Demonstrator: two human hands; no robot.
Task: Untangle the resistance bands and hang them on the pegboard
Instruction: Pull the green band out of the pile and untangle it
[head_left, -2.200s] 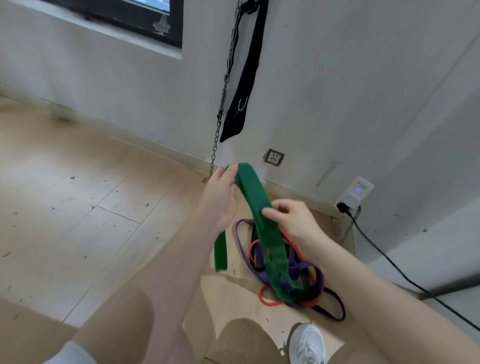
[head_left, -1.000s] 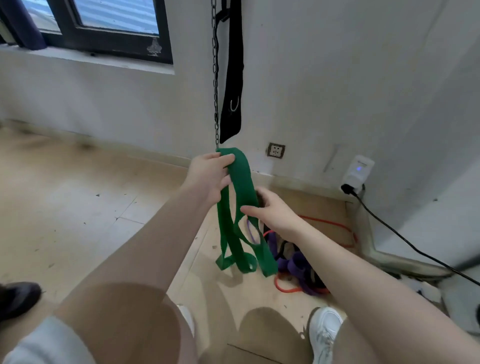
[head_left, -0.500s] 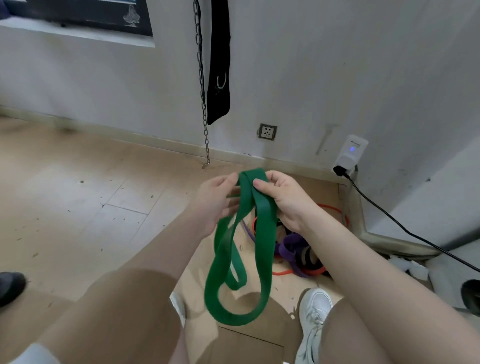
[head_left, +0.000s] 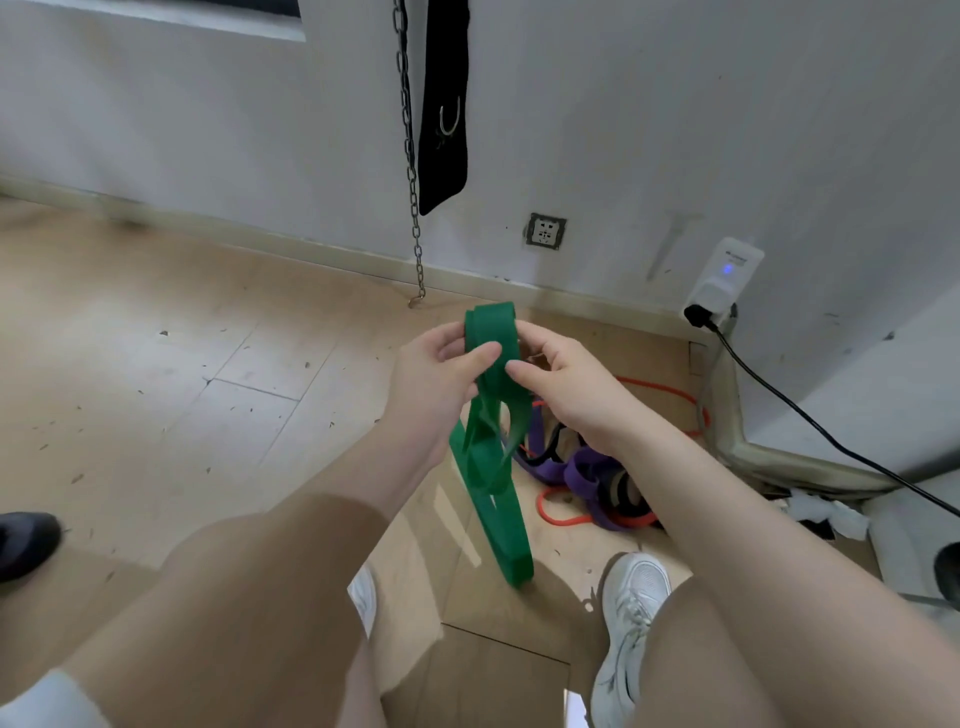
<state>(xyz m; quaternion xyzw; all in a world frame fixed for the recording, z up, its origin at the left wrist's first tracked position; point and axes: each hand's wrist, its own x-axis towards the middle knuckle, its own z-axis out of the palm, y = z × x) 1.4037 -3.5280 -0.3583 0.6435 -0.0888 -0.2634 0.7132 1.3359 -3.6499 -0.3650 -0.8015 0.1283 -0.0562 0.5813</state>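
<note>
A wide green resistance band hangs in folded loops in front of me. My left hand pinches its top fold from the left, thumb across the front. From the right, my right hand grips the same fold. The band's lower end dangles just above the floor between my feet. On the floor behind it lies a tangled heap of purple bands, an orange band and a black one. No pegboard is in view.
A metal chain and a black strap hang down the white wall ahead. A wall socket, a white plug-in device and its black cable are at the right. My white shoes stand on the wooden floor. A black shoe is at the left edge.
The green band has come up clear of the floor heap. My right hand has risen to meet my left at the top fold, and the hanging loops have gathered narrower.
</note>
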